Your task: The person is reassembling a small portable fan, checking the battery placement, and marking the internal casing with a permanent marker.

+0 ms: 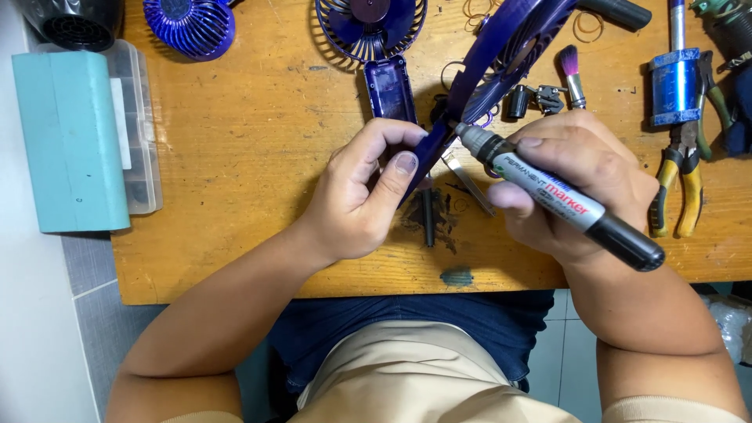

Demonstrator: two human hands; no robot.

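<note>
Here, over the wooden table (235, 157), left hand (360, 196) pinches the handle end of a purple fan housing (501, 47), lifted at a slant. Right hand (580, 180) closed around a black marker (560, 196), uncapped tip touching the housing. Marking looks underway, not finished; loose parts remain scattered.

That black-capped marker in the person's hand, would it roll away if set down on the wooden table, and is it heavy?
The marker looks round-barrelled, so on the flat table it would probably roll if nudged. The right hand steers it with fingertips alone, so it is likely light. Its straight barrel suggests it is stiff, and the glossy surface may be a little slippery.
</note>
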